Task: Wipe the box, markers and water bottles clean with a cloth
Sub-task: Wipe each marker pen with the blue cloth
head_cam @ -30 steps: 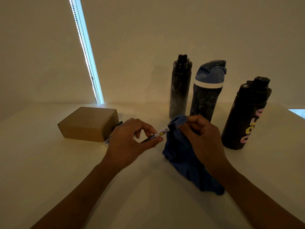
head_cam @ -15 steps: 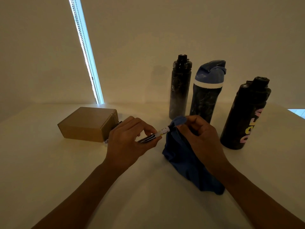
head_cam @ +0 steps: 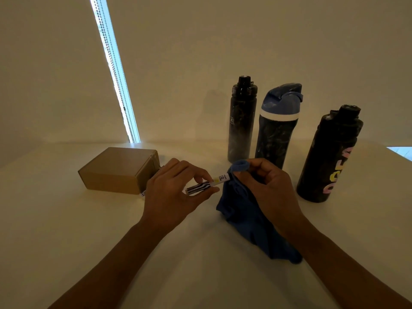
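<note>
My left hand point(head_cam: 176, 197) pinches a white marker point(head_cam: 207, 185) with a striped label, held level above the table. My right hand point(head_cam: 267, 188) grips a blue cloth point(head_cam: 245, 219) wrapped around the marker's right end; the rest of the cloth hangs down onto the table. A brown cardboard box point(head_cam: 120, 169) lies to the left, with another marker's tip point(head_cam: 143, 193) showing at its near corner. Three water bottles stand behind: a slim black bottle point(head_cam: 242, 121), a blue-lidded bottle point(head_cam: 277, 128), and a black bottle with coloured letters point(head_cam: 330, 155).
Everything stands on a pale table point(head_cam: 89, 230) against a plain wall. A bright vertical strip with a bead chain point(head_cam: 113, 70) runs down the wall at the left. The table's right edge point(head_cam: 399, 152) shows beside the lettered bottle.
The cloth in my right hand has slid slightly back and forth along the marker's end. My left hand has turned a little with the marker. Box and bottles stay put.
</note>
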### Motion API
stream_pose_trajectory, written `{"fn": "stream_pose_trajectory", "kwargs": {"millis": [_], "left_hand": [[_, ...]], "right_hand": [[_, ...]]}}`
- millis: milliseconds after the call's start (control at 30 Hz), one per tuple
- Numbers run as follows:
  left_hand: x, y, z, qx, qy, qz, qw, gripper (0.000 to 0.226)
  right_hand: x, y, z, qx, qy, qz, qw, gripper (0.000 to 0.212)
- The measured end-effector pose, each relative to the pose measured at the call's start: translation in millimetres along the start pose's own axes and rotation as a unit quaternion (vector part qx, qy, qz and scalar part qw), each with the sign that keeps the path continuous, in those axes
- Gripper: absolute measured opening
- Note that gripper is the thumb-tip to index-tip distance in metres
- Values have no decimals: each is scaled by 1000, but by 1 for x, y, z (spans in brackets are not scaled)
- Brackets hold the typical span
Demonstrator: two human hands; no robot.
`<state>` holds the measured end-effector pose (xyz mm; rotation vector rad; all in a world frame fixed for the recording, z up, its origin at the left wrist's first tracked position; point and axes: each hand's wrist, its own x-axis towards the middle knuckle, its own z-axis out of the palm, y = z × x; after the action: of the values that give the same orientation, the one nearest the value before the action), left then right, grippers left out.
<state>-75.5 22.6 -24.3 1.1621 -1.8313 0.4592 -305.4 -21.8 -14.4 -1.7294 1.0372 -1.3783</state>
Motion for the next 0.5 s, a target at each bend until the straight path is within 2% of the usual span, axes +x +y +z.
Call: {"fn": "stream_pose_trajectory", "kwargs": {"millis": [100, 333, 500], "left_hand": [[3, 0, -5, -27, -8, -41, 999, 40], [1, -8, -5, -57, -77, -54, 994, 24], [0, -8, -3, -69, -76, -61, 993, 19]], "right_hand": [[2, -3, -7, 18, 10, 1, 1000, 17], [4, -2, -11, 56, 45, 43, 996, 28], [2, -5, -7, 100, 50, 83, 990, 25]]}}
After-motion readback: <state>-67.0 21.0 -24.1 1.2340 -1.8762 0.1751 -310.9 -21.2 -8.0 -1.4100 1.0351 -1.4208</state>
